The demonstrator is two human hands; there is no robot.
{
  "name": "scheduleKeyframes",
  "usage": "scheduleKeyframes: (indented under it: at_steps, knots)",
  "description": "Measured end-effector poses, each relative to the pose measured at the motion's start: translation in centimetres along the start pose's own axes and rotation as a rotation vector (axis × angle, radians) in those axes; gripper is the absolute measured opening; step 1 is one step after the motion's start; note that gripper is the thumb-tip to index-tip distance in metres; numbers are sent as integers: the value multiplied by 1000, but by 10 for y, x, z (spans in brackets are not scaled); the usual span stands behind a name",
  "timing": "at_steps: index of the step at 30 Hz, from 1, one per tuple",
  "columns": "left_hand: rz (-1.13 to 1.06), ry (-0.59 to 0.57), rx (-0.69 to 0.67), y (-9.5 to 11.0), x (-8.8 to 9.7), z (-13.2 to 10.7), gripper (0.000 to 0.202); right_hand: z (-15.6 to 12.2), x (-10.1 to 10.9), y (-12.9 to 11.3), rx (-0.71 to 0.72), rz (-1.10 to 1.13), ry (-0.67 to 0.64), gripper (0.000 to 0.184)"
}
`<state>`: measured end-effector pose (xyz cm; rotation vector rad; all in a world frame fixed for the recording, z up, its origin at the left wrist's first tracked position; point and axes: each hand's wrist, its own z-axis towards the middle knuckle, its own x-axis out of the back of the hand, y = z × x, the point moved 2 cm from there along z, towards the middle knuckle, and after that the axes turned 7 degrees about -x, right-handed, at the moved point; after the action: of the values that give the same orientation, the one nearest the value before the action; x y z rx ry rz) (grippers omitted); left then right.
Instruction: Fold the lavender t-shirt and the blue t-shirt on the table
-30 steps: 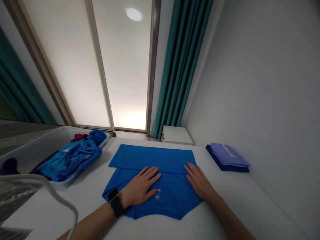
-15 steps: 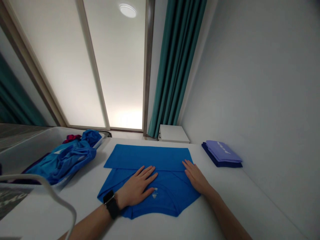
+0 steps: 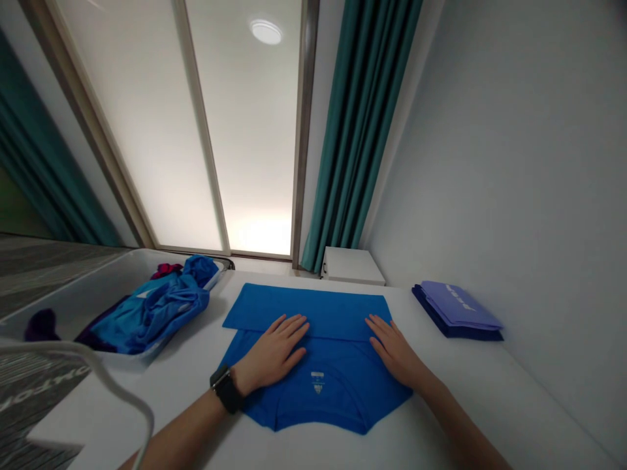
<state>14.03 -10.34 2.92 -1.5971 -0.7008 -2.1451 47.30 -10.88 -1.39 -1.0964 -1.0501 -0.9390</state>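
Observation:
A blue T-shirt (image 3: 323,385) lies flat on the white table, its neckline toward me and its far part folded over in a straight band. A small white label print shows inside the collar. My left hand (image 3: 274,349), with a black watch on the wrist, rests palm down across the edge of the folded band, fingers stretched out. Toward the right side of the shirt, my right hand (image 3: 394,346) also lies flat, its fingertips on the band. Neither hand grips the cloth.
Folded purple and navy garments (image 3: 460,307) are stacked on the table's right, near the wall. At left stands a translucent bin (image 3: 93,281) with crumpled clothes (image 3: 161,307). A white cable (image 3: 108,378) arcs across the lower left. Behind the table is a white cabinet (image 3: 353,264).
The view has turned a little to the left, so everything sits further right. My left hand has slid slightly away from the collar, uncovering the label. My right hand stays on the shirt's right side.

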Motion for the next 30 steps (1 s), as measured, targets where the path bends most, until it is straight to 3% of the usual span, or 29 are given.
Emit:
scheduleKeyframes:
  at_steps: [5,10,14,20,30]
  knots:
    - [121,27,148,-67,21,0,44,42,-2,3,86,48,34,52]
    - [155,-149,253,-141,40,10,44,100,-1,33,45,1,33,50]
    - [108,-250,304,-179,46,21,43,126,5,51,-50,-23,-59,50]
    - [32,-342,299,-204,47,38,36,147,22,62,-59,18,-190,33]
    - [-87,-442,337,-206,51,49,34,165,26,74,-105,129,-404,23]
